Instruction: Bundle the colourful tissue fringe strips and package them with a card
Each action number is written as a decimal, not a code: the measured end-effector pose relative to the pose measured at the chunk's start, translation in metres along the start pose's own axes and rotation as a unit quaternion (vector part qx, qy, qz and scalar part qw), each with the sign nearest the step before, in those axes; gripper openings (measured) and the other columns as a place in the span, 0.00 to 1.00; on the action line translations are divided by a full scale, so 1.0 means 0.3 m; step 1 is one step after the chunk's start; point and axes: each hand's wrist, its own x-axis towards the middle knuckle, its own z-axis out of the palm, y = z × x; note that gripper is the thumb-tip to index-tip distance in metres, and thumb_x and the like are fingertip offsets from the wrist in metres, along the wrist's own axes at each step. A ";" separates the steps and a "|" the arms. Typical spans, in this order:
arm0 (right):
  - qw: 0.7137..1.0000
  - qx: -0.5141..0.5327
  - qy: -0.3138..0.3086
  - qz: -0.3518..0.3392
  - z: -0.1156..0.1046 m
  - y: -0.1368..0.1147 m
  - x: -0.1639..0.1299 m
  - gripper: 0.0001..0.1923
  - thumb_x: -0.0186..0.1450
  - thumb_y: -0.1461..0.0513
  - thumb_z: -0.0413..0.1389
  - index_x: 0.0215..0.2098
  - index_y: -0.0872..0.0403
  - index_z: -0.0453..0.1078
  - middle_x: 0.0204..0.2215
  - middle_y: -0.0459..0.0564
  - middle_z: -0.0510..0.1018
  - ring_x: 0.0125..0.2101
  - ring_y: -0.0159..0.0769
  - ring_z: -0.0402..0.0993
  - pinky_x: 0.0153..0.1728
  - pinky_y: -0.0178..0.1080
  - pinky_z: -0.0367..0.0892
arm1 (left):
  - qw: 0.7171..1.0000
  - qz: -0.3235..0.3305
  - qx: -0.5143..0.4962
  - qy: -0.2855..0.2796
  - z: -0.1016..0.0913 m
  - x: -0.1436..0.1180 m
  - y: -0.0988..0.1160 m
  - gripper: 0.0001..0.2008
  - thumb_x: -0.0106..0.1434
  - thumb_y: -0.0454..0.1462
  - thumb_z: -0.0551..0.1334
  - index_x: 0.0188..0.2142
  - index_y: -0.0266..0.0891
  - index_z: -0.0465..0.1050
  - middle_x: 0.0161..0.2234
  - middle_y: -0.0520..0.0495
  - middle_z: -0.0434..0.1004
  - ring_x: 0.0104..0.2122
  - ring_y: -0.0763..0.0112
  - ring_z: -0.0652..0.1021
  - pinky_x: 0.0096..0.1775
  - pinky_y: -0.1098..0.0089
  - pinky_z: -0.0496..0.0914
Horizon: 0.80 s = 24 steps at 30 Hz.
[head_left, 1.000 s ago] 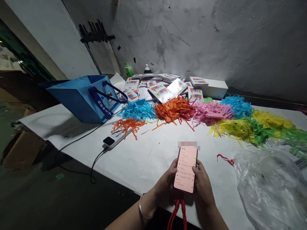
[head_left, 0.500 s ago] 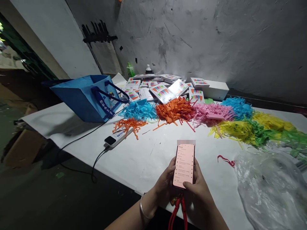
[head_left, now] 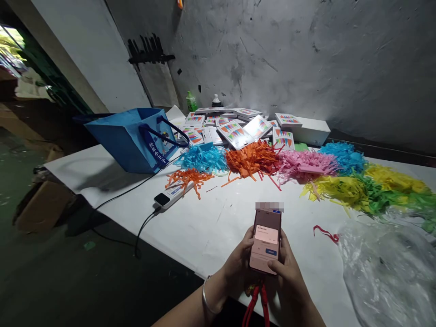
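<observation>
A smartphone point(head_left: 265, 254) is held upright between both hands above the front edge of the white table point(head_left: 218, 227). My left hand point(head_left: 240, 261) wraps round its left side, a silver bangle point(head_left: 205, 295) on that wrist. Gripping the right side is my right hand point(head_left: 289, 268), its thumb on the lower part of the screen. The screen is dimmed, with a light pop-up box and a blue button. A red cord point(head_left: 254, 302) hangs beneath the phone. The fingers behind the phone are hidden.
Bundles of paper tassels, among them orange point(head_left: 252, 159) and pink point(head_left: 306, 163), cross the table. Behind them lie several flat printed packs point(head_left: 235, 134). A blue bag point(head_left: 126, 141) stands left, near a white power bank point(head_left: 173, 195) with a black cable. A clear plastic bag point(head_left: 391, 268) lies right.
The phone's screen has switched from a pale list to a dimmed page with a pop-up. Both hands keep their hold, and the whole view has shifted slightly.
</observation>
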 end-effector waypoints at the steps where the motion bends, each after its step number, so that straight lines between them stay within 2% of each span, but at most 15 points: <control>1: 1.000 -0.001 0.002 -0.001 -0.003 0.002 0.000 0.48 0.50 0.63 0.67 0.65 0.47 0.54 0.54 0.54 0.77 0.54 0.53 0.74 0.52 0.52 0.71 | 1.000 -0.002 -0.001 0.001 0.002 -0.002 0.002 0.24 0.63 0.42 0.62 0.58 0.44 0.68 0.49 0.43 0.79 0.46 0.59 0.79 0.46 0.64 0.70; 5: 1.000 -0.011 0.000 -0.005 -0.025 0.014 0.007 0.43 0.54 0.61 0.66 0.65 0.46 0.54 0.50 0.54 0.79 0.50 0.52 0.77 0.48 0.51 0.73 | 1.000 -0.009 -0.003 -0.003 0.022 -0.012 0.014 0.23 0.63 0.42 0.62 0.58 0.45 0.68 0.51 0.43 0.78 0.47 0.59 0.79 0.46 0.65 0.71; 8: 0.999 -0.031 0.032 -0.026 -0.030 0.010 0.017 0.32 0.59 0.56 0.64 0.60 0.46 0.61 0.48 0.52 0.80 0.49 0.49 0.77 0.47 0.48 0.73 | 1.000 -0.017 -0.001 -0.019 0.039 -0.017 0.022 0.23 0.64 0.42 0.63 0.58 0.44 0.68 0.52 0.42 0.78 0.50 0.57 0.78 0.48 0.64 0.71; 13: 0.996 -0.044 0.074 -0.038 -0.015 -0.007 0.025 0.19 0.63 0.55 0.60 0.52 0.49 0.70 0.48 0.50 0.79 0.45 0.44 0.77 0.41 0.40 0.73 | 0.999 -0.019 0.005 -0.043 0.049 -0.012 0.022 0.22 0.64 0.43 0.63 0.57 0.43 0.68 0.52 0.42 0.78 0.47 0.59 0.80 0.46 0.64 0.73; 17: 0.996 -0.021 0.077 -0.036 -0.013 -0.002 0.025 0.18 0.65 0.58 0.57 0.54 0.48 0.70 0.50 0.47 0.77 0.46 0.42 0.75 0.38 0.37 0.72 | 0.999 -0.010 0.015 -0.035 0.046 -0.009 0.018 0.23 0.63 0.43 0.64 0.56 0.42 0.70 0.51 0.42 0.78 0.48 0.59 0.79 0.49 0.64 0.71; 24: 0.997 -0.005 0.068 -0.025 -0.020 0.009 0.027 0.20 0.66 0.58 0.57 0.56 0.48 0.67 0.49 0.47 0.78 0.46 0.42 0.76 0.42 0.39 0.72 | 0.999 -0.020 0.007 -0.032 0.041 -0.016 0.018 0.23 0.65 0.43 0.62 0.59 0.44 0.68 0.54 0.41 0.76 0.49 0.58 0.79 0.49 0.62 0.71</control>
